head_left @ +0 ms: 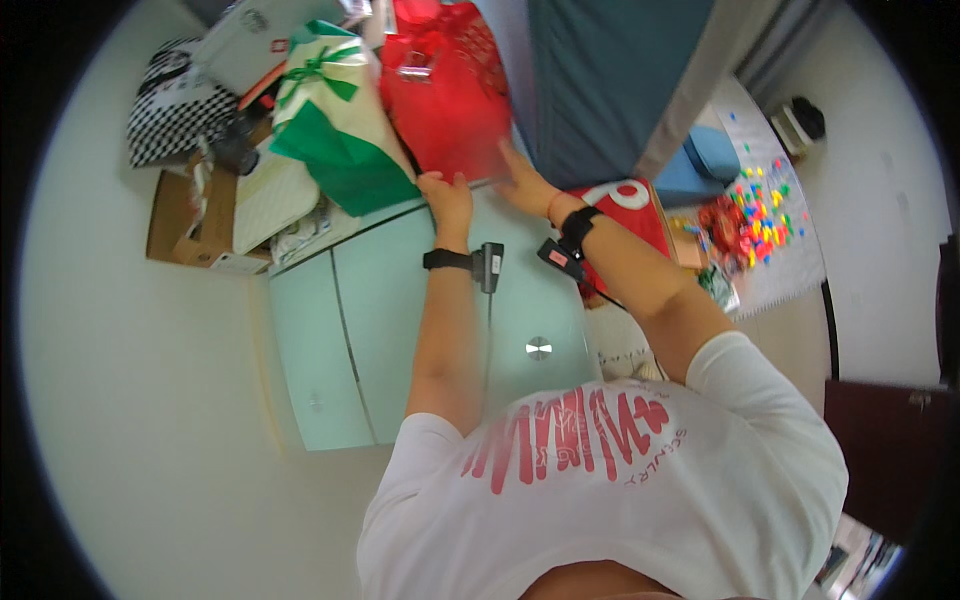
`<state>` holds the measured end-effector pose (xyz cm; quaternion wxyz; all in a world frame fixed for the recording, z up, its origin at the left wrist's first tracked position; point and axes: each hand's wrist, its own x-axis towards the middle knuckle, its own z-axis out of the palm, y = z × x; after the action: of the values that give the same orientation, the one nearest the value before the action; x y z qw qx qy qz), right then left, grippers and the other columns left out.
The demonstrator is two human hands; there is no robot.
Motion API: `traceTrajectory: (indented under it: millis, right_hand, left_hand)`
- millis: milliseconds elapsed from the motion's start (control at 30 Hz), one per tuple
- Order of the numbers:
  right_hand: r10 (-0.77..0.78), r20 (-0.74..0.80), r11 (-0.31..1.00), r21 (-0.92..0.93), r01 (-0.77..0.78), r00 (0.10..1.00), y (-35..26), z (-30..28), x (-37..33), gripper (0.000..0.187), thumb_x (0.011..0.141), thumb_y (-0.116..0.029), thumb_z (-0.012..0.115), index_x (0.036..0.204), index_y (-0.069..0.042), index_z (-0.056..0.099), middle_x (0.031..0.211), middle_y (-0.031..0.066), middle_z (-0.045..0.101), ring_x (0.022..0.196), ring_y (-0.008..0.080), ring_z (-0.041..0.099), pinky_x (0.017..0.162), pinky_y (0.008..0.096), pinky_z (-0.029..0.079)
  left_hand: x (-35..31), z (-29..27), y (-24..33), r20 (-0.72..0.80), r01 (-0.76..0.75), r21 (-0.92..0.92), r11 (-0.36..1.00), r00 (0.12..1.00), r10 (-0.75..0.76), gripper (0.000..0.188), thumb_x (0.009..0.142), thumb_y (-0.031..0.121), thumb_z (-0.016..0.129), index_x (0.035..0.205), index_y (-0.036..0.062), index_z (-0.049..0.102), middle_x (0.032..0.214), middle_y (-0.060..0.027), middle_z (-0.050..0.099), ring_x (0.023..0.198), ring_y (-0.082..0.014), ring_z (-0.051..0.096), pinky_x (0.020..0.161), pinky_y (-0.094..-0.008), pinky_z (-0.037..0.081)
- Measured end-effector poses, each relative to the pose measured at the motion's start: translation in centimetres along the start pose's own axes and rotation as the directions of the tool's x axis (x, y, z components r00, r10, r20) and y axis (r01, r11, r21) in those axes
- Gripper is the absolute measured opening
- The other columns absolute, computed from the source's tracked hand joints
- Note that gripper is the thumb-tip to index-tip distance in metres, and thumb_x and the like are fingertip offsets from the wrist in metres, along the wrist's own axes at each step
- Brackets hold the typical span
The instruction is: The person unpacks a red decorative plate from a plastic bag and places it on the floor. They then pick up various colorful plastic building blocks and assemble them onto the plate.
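Observation:
A red bag [445, 95] stands on top of a pale green glass-fronted cabinet [390, 330], toward its back edge. Close to the bag's lower left corner is my left hand [449, 208], its thumb and fingers apart. My right hand [526, 188] reaches to the bag's lower right side; its fingers are smeared by motion, so a grip cannot be made out. Left of the red bag leans a white and green gift bag [340, 120] with a green ribbon bow. My left fingertips are near its lower corner.
A tall blue-grey fabric piece [610, 80] rises behind my right hand. An open cardboard box [185, 225] and a black-and-white checkered bag [180, 125] are at the left. Colourful small pieces [765, 225] lie scattered on a pale cloth at the right, near a blue case [690, 175].

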<state>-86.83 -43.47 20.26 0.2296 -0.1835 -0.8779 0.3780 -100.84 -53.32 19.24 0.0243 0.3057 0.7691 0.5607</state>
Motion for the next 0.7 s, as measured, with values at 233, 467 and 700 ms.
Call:
traceTrajectory:
  millis: [233, 467, 700]
  right_hand:
    - [-0.038, 0.088, 0.992, -0.115, 0.048, 0.995, -0.5, 2.1, -5.6, 0.064, 0.080, -0.020, 0.062, 0.134, 0.003, 0.036, 0.132, 0.0238, 0.043, 0.123, 0.0351, 0.041, 0.105, 0.0382, 0.032]
    - [0.034, 0.038, 0.996, 0.078, -0.037, 0.999, -2.8, -1.4, -13.3, 0.034, 0.081, -0.016, 0.058, 0.112, -0.003, 0.059, 0.108, 0.0192, 0.058, 0.105, 0.0340, 0.054, 0.091, 0.0395, 0.043]
    - [0.338, 0.145, 0.884, 0.290, -0.366, 0.930, -2.1, -7.0, -23.4, 0.019, 0.086, -0.018, 0.052, 0.085, -0.004, 0.064, 0.073, 0.0103, 0.064, 0.068, 0.0213, 0.061, 0.067, 0.0326, 0.048]
  left_hand:
    - [0.1, -1.3, -2.1, 0.260, 0.125, -0.216, 0.968, 0.963, -0.067, 0.062, 0.068, 0.006, 0.063, 0.123, -0.0080, 0.038, 0.125, -0.0263, 0.040, 0.119, -0.0365, 0.039, 0.105, -0.0391, 0.027]
    - [-8.8, -2.5, 8.7, 0.644, 0.094, 0.063, 0.994, 0.757, -0.112, 0.065, 0.081, 0.023, 0.062, 0.136, -0.0012, 0.036, 0.144, -0.0292, 0.024, 0.137, -0.0351, 0.020, 0.109, -0.0377, 0.022]
    - [-18.5, -0.9, 16.4, 0.828, -0.207, 0.051, 0.977, 0.556, 0.075, 0.046, 0.088, 0.029, 0.058, 0.128, 0.0083, 0.051, 0.142, -0.0274, 0.031, 0.135, -0.0323, 0.028, 0.105, -0.0366, 0.028]
